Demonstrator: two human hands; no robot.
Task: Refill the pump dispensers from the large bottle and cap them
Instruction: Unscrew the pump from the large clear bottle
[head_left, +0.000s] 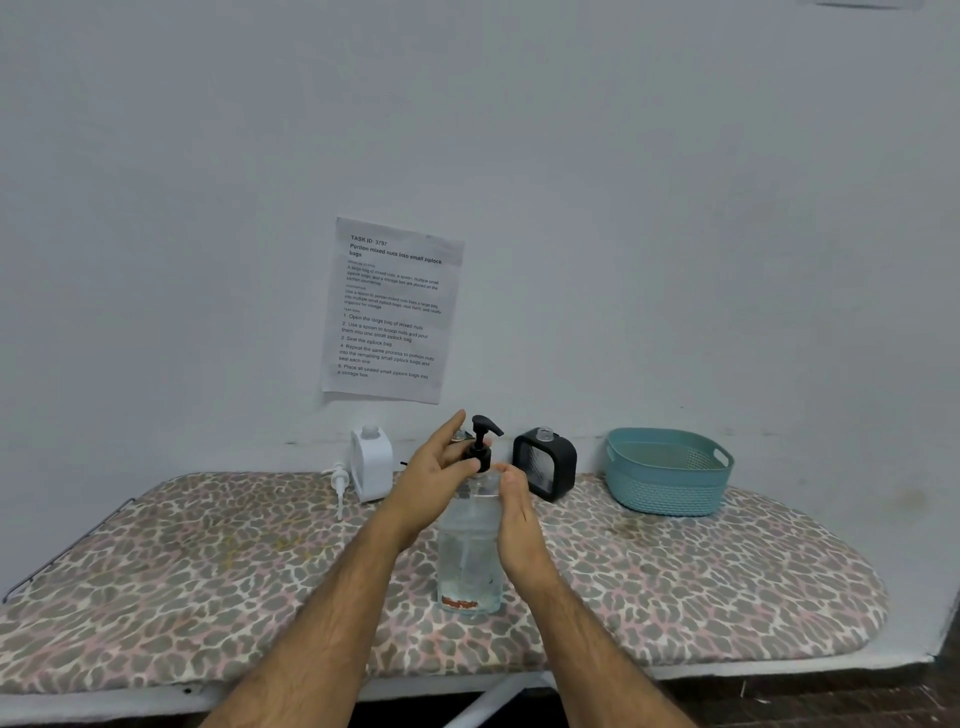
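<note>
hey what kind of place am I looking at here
Probably a makeshift home workstation: an ironing board with a leopard-print cover serves as the table, against a plain wall with a printed task sheet stuck on it.

Left hand (441, 467) pinching, right hand (517, 512) flat, fingers straight.

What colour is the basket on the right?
Teal, a blue-green: the basket shows clearly in the head view.
</note>
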